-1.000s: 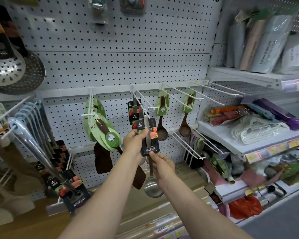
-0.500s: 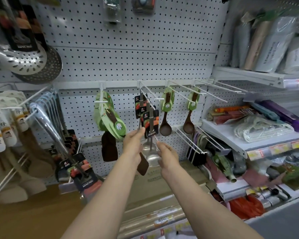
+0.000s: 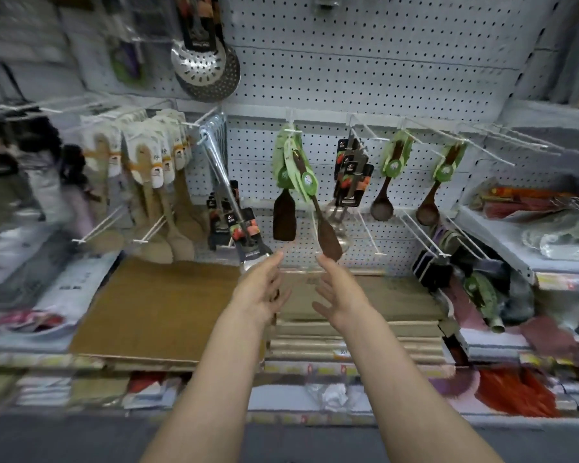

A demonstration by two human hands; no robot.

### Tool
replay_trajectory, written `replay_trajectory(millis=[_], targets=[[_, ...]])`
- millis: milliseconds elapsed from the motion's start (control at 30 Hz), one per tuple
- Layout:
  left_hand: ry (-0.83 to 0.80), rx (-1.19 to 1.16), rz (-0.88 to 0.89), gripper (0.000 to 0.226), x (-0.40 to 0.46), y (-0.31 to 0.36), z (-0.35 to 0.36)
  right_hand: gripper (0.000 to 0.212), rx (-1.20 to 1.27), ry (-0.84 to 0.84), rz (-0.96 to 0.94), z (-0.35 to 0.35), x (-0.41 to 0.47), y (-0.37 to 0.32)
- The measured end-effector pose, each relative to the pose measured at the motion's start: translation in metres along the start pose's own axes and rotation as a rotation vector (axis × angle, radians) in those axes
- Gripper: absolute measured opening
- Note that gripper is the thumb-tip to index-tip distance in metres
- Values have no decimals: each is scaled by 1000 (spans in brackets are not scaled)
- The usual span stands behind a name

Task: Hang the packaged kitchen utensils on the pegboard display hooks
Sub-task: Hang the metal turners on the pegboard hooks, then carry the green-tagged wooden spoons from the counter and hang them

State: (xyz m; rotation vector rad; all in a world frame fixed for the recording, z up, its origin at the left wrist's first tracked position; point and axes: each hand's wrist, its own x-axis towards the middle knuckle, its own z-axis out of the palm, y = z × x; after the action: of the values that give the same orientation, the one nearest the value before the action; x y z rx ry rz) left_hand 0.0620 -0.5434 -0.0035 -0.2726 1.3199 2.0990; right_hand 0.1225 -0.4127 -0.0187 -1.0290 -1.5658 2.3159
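Black-carded steel ladles (image 3: 351, 182) hang on a white wire hook (image 3: 365, 137) of the white pegboard (image 3: 381, 78), long axes vertical, bowls down. Below them, left hand (image 3: 259, 292) and right hand (image 3: 340, 292) hover, each grip apart, empty.

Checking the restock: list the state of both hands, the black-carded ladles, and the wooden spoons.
Left hand: open, holding nothing.
Right hand: open, holding nothing.
Black-carded ladles: hanging on a hook.
Wooden spoons: hanging from hooks.
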Motion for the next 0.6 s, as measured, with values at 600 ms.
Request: replay_trajectory(millis=[600], targets=[[308,-215,257,46,-126,96,-253,24,-242,-336,-4,251,-106,92]])
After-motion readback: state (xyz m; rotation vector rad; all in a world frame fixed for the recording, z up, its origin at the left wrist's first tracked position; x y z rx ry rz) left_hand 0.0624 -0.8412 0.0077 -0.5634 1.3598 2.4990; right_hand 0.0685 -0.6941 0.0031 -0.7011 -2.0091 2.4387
